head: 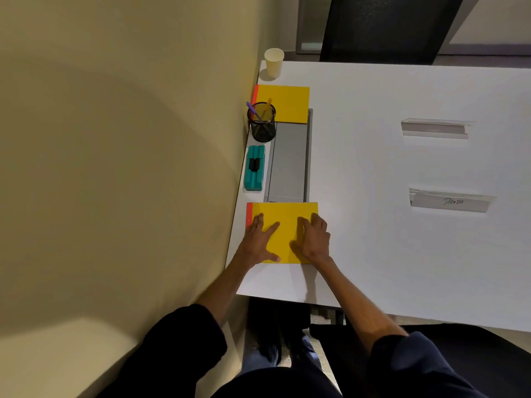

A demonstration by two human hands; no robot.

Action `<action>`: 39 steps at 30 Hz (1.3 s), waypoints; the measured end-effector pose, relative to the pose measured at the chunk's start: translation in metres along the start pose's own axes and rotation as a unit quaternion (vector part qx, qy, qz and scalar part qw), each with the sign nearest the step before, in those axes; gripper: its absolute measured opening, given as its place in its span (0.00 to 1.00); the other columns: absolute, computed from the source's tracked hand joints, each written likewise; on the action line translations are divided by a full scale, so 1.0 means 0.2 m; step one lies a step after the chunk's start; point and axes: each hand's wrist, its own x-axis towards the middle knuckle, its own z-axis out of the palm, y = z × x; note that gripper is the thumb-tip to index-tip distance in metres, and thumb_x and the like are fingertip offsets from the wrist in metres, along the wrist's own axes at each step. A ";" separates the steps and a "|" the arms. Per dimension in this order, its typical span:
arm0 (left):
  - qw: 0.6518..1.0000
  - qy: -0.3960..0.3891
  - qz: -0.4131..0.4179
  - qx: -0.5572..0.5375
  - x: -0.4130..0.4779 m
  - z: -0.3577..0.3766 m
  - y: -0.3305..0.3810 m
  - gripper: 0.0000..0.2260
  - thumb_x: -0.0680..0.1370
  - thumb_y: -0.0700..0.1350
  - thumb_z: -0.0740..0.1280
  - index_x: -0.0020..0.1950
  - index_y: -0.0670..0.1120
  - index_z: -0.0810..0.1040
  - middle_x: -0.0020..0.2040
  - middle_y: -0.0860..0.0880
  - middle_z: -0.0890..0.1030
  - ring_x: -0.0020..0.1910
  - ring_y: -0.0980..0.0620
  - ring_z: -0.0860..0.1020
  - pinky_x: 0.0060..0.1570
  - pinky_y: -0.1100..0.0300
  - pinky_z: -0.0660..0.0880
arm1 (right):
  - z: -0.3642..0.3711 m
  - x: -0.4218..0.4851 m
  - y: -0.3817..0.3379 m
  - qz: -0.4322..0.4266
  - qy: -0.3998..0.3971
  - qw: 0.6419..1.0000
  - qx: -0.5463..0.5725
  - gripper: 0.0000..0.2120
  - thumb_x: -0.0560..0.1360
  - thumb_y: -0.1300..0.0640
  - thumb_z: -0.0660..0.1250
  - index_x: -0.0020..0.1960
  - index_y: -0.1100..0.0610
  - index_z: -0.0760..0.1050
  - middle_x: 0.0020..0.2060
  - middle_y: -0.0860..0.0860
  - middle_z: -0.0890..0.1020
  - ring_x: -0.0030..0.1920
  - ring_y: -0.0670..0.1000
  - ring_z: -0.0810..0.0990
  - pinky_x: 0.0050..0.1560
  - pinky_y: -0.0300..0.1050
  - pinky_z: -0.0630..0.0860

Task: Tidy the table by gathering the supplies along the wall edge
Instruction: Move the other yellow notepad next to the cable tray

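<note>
Both the near notepad [284,222] and the far notepad [288,103] are yellow with an orange-red strip on the left edge; the worktop [402,268] is white. The eraser [254,179] is teal with a black centre, the pen cup [263,130] black mesh, its pen [251,108] purple, the paper cup [274,63] cream.

Yellow pads [284,222] [287,103]: 2; clear name holders [435,128] [451,201]: 2; pens [252,110] [269,103]: 2; paper cup [274,63]: 1; mesh pen cup [262,129]: 1; teal eraser [254,168]: 1
</note>
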 end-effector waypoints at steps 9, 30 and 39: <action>0.999 -0.004 0.021 -0.034 0.00 -0.06 -0.10 0.46 0.71 0.53 0.76 0.80 0.51 0.50 0.80 0.42 0.38 0.80 0.41 0.39 0.79 0.44 0.46 | 0.05 0.02 -0.07 -0.003 0.007 1.000 0.011 0.38 0.72 0.43 0.73 0.76 0.54 0.63 0.76 0.56 0.59 0.75 0.60 0.58 0.70 0.57 0.68; 0.999 -0.009 0.018 -0.038 0.00 -0.08 -0.17 0.45 0.74 0.53 0.73 0.80 0.48 0.46 0.80 0.40 0.38 0.80 0.40 0.38 0.78 0.42 0.45 | 0.08 0.05 -0.14 -0.004 0.008 1.000 0.012 0.37 0.72 0.42 0.72 0.75 0.52 0.63 0.76 0.56 0.60 0.75 0.60 0.59 0.69 0.58 0.67; 0.999 -0.027 0.018 -0.002 0.00 -0.08 -0.14 0.42 0.76 0.51 0.71 0.81 0.50 0.47 0.81 0.43 0.41 0.80 0.41 0.39 0.77 0.40 0.44 | 0.09 0.02 -0.13 -0.017 0.011 1.000 -0.010 0.35 0.74 0.42 0.69 0.76 0.52 0.61 0.78 0.55 0.57 0.77 0.59 0.57 0.71 0.58 0.66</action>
